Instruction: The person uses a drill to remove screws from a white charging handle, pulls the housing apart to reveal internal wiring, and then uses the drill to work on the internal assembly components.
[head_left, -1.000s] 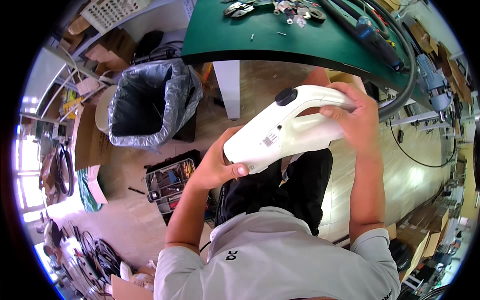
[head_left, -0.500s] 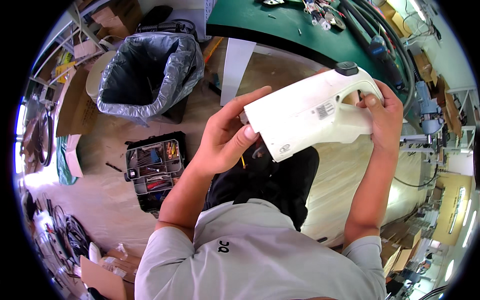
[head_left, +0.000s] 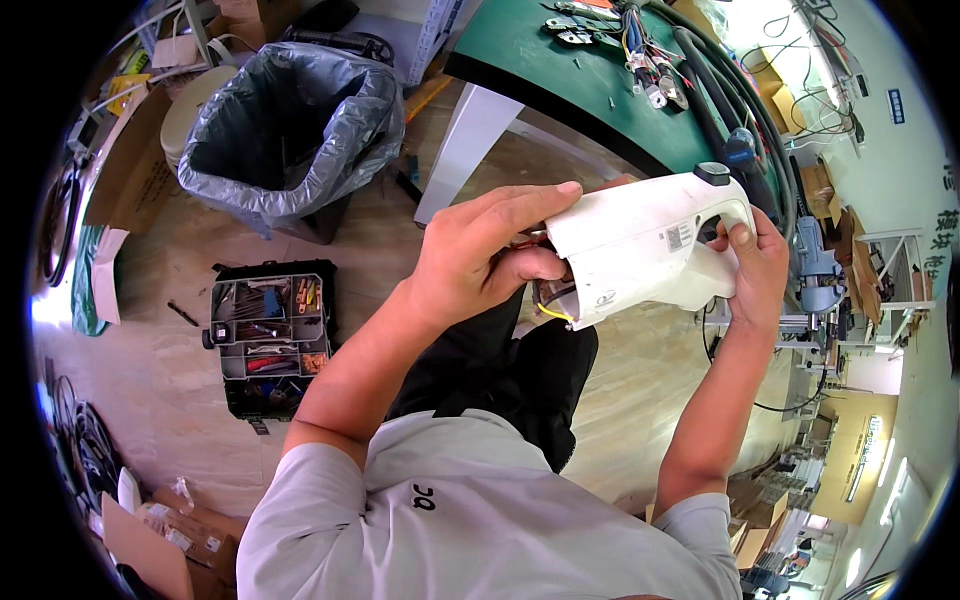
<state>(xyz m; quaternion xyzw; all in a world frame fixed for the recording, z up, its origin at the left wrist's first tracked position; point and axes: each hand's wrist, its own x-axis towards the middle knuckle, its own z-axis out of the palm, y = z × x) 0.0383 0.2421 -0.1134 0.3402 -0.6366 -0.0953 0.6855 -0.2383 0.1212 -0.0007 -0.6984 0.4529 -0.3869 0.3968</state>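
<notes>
A white plastic gun-shaped housing (head_left: 625, 250) with a loop handle and a black button (head_left: 712, 174) is held up in front of me, tilted, between both hands. My right hand (head_left: 757, 268) is wrapped round its handle, the thumb over the grip. At the open left end, my left hand (head_left: 478, 245) closes on the housing's rim, fingers along the top edge and thumb at the opening. A yellow wire (head_left: 553, 313) and some darker wires show in that opening, beside the left thumb. Whether the left fingers also pinch wires is hidden.
A green-topped table (head_left: 545, 85) carries pliers (head_left: 580, 28), connectors with wires and thick black hoses (head_left: 705, 90). A lined trash bin (head_left: 300, 190) stands at the left. On the floor lies an open toolbox (head_left: 270, 340); cardboard boxes (head_left: 190, 530) sit lower left.
My left thumb has moved from the housing's outer side to its open end. The housing has turned so that wires inside show. The whole view has shifted a little.
</notes>
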